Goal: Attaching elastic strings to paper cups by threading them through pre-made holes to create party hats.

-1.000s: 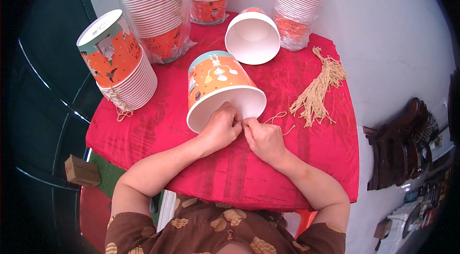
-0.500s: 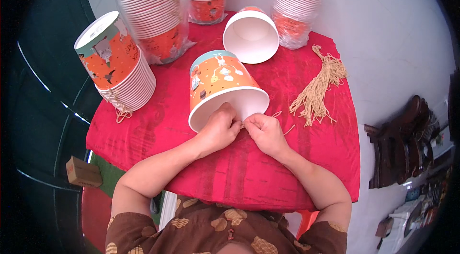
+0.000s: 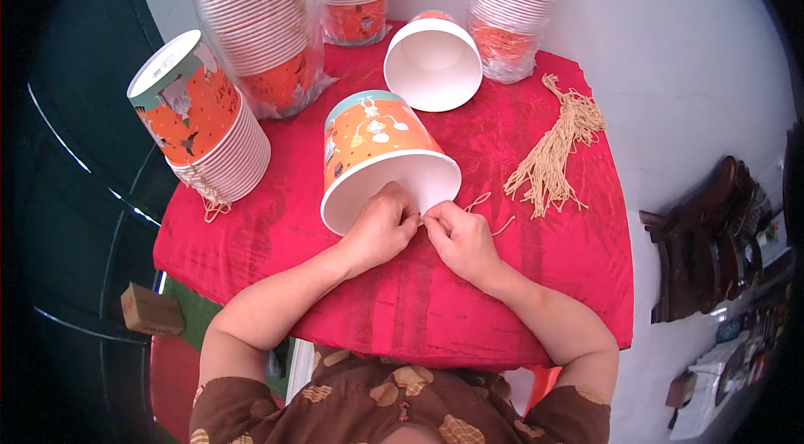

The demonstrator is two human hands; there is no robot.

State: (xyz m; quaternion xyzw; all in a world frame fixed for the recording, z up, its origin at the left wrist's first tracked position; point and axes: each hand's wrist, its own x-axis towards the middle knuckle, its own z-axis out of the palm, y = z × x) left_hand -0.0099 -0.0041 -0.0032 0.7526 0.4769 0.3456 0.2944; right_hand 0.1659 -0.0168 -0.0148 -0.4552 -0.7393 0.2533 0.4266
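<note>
An orange and teal printed paper bucket [image 3: 381,138] lies on its side in front of me, its white-rimmed mouth turned toward me. My left hand [image 3: 383,224] reaches into the mouth at its near edge, fingers closed in a pinch. Right beside it, my right hand [image 3: 462,239] pinches a thin tan cord [image 3: 505,226] at the rim. The cord's loose ends trail to the right over the cloth. Both hands' fingertips almost meet there, and what lies between the left fingertips is mostly hidden; it seems to be the same cord.
A red cloth [image 3: 402,310] covers the table. Behind the bucket, another open bucket [image 3: 433,67] lies tipped. At left is an upside-down bucket stack [image 3: 205,121] with cords hanging. Tall plastic-wrapped stacks [image 3: 251,17] stand farther back. A cord bundle [image 3: 557,151] lies at right.
The bucket has shifted slightly left under my hands. My fingers stay at its near rim, and a bit more gap shows between my right fingers and the rim.
</note>
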